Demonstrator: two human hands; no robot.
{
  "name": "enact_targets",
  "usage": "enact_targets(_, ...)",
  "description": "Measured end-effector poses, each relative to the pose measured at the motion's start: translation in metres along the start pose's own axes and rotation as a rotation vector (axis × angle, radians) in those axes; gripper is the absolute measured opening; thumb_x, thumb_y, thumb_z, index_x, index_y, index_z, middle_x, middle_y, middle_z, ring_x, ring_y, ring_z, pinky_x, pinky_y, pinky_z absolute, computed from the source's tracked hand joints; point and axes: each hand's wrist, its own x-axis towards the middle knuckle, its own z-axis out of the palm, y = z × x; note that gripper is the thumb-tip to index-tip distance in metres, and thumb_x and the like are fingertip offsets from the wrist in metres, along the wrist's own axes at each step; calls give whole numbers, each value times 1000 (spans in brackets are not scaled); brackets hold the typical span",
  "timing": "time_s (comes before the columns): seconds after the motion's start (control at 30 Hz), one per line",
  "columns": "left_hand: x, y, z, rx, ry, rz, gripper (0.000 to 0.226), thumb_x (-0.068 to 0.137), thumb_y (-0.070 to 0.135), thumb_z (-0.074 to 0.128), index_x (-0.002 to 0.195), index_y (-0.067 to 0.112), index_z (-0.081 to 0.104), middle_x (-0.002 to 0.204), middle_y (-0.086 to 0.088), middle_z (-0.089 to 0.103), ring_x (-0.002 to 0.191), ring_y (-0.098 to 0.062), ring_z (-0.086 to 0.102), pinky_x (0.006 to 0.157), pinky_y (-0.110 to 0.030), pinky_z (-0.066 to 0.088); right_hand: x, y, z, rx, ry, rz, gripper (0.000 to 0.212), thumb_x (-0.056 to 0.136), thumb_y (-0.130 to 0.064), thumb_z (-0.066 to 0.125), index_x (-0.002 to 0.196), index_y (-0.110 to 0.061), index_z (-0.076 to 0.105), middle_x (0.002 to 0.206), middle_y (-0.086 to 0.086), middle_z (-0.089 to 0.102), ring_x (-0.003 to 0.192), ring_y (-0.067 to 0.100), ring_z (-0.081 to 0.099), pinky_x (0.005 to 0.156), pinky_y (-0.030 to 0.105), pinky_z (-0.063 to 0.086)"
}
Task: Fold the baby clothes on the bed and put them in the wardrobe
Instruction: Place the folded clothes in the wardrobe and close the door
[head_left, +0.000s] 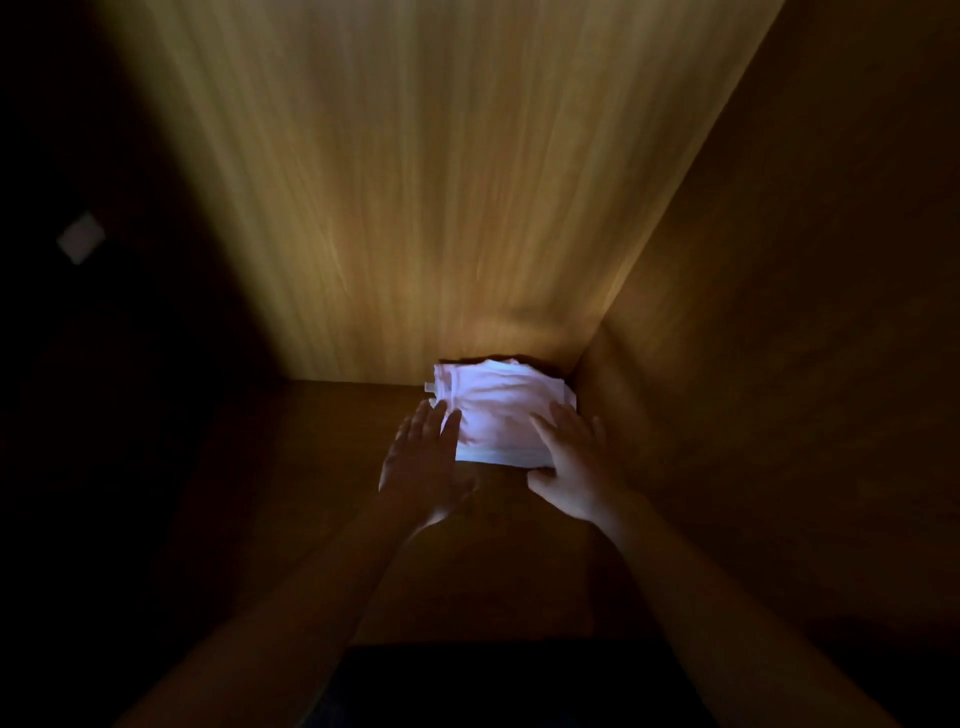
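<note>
A small stack of folded white baby clothes (496, 410) lies on a dark wooden wardrobe shelf (332, 467), pushed into the back right corner. My left hand (423, 457) is flat with straight fingers against the stack's left side. My right hand (576, 462) rests flat on the stack's right front part, fingers spread on top and thumb at its front edge. Both forearms reach in from below.
The lit wooden back panel (415, 208) rises behind the stack, and the wardrobe's right side wall (779, 312) stands close beside it. The left part of the compartment is in deep shadow, with a small pale square (80, 238) on it.
</note>
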Motion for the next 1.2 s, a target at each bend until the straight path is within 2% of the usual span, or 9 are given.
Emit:
enact_targets(0.17,-80,28,-131,-44,2,-39,93,93,58,49,155,11,-1,164,-9,-2,151,-23,-7,122,-37,2,-65,-44,-127,0,46,-86,76,80,-45,60,147,-18,35,155,7,28,145,26,20,116,47,20)
enact_targets(0.27,-139,48,-211,-64,45,-74,93,92,59,50,156,14,0,164,-7,2,151,-22,-6,122,-36,3,-111,-73,-207,7,62,-139,70,75,-47,54,139,-21,40,146,4,37,139,25,30,110,46,29)
enact_targets(0.37,-202,63,-281,-70,89,-113,91,93,57,49,156,14,1,164,-6,1,151,-21,-7,122,-35,2,-162,-106,-284,5,109,-217,65,77,-38,63,137,-21,44,142,2,40,135,26,35,110,41,28)
enact_targets(0.5,-284,75,-359,-73,151,-150,87,95,53,50,156,14,2,164,-6,3,151,-20,-3,121,-34,3,-224,-148,-362,40,109,-289,67,86,-33,62,147,-21,36,154,7,30,147,28,16,117,43,12)
enact_targets(0.6,-341,73,-400,-134,200,-178,85,93,50,55,156,18,6,163,-4,11,151,-19,4,120,-34,11,-263,-179,-402,29,105,-341,68,90,-34,59,150,-20,30,159,8,20,149,27,10,119,44,6)
enact_targets(0.8,-469,40,-437,-118,312,-204,80,92,48,58,155,23,15,161,0,21,150,-18,11,119,-32,15,-341,-268,-431,78,113,-421,68,94,-36,54,153,-23,23,163,4,9,150,21,3,122,41,3)
enact_targets(0.9,-539,11,-445,-108,366,-251,76,93,47,56,155,24,17,161,2,21,150,-17,12,118,-31,16,-384,-327,-433,115,129,-492,67,93,-34,54,153,-27,24,162,-1,10,149,20,7,120,39,10)
enact_targets(1.1,-680,-50,-430,-38,391,-499,80,93,50,55,155,24,12,162,3,17,151,-17,7,120,-33,11,-448,-447,-412,109,124,-722,70,88,-35,62,151,-25,31,159,4,22,147,21,16,120,41,16)
enact_targets(1.2,-738,-75,-421,-65,422,-611,80,91,51,58,155,23,17,160,2,21,150,-18,11,119,-33,13,-468,-502,-397,58,95,-840,72,88,-38,63,151,-26,30,159,5,22,148,20,17,120,38,13)
